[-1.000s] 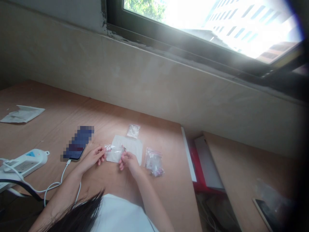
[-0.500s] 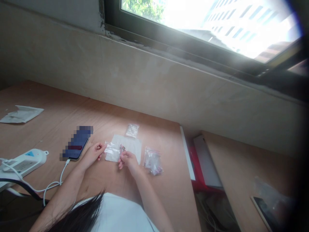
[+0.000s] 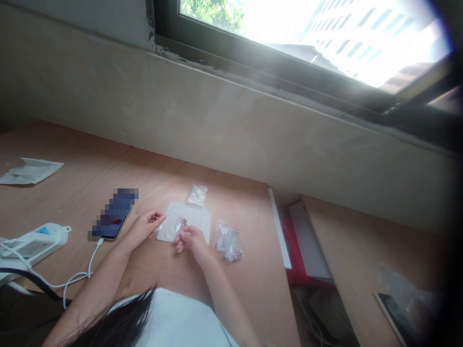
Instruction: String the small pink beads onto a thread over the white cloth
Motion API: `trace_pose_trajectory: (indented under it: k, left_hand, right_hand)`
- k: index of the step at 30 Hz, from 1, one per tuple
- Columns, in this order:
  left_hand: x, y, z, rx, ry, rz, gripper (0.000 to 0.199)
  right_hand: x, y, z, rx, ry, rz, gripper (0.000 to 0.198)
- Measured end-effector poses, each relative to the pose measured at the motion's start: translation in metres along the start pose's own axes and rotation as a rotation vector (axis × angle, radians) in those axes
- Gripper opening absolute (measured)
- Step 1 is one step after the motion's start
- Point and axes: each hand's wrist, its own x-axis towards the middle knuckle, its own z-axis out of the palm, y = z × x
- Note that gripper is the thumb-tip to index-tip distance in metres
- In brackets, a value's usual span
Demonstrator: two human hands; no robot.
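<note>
My right hand [image 3: 190, 237] pinches a small clear plastic bag [image 3: 180, 223] between thumb and fingers, over a white sheet [image 3: 202, 215] on the desk. Small dark and reddish bits show at the bag's upper end, too small to name. Just left of it, my left hand [image 3: 152, 222] has thumb and fingertips pressed together near the sheet's left edge; what they hold, if anything, I cannot make out. Behind the sheet lies a flat clear packet [image 3: 197, 195] with pale contents. A pile of clear zip bags [image 3: 228, 241] rests to the right of my right hand.
A phone [image 3: 115, 214] on a white charging cable lies left of my left hand. Farther left are a white power strip [image 3: 47, 241] and a torn white packet [image 3: 34, 171]. The desk [image 3: 253, 217] ends at right beside a gap with a red item [image 3: 289, 241].
My left hand has moved slightly right and up, and its fingers have closed in more. The clear bag, earlier stretched between both hands, now shows bunched at my right fingertips.
</note>
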Motion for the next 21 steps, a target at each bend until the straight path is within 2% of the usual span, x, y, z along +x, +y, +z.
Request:
trace_pose_trajectory:
  k: [4,8,13,16,19,21]
  left_hand:
    - [0.002,0.004,0.003,0.038,0.017,0.034,0.029]
    - [-0.004,0.009,0.001,0.020,-0.072,0.065,0.025]
    - [-0.017,0.013,-0.011,0.050,-0.275,-0.002,0.026]
    - [-0.016,0.016,-0.013,0.033,-0.253,-0.038,0.030]
    - [-0.012,0.028,-0.003,0.027,-0.198,0.015,0.031]
    - [-0.009,0.040,0.007,0.031,-0.247,0.072,0.029]
  right_hand:
    - [-0.003,-0.003,0.002,-0.012,0.019,0.008,0.030]
    - [-0.008,-0.009,0.005,-0.016,0.063,0.021,0.029]
    - [-0.017,-0.028,0.004,-0.099,0.286,-0.133,0.022]
    - [-0.024,-0.044,0.003,-0.259,0.385,-0.246,0.016]
    - [-0.032,-0.056,0.007,-0.421,0.368,-0.316,0.014]
    - [-0.038,-0.061,0.011,-0.465,0.306,-0.338,0.016]
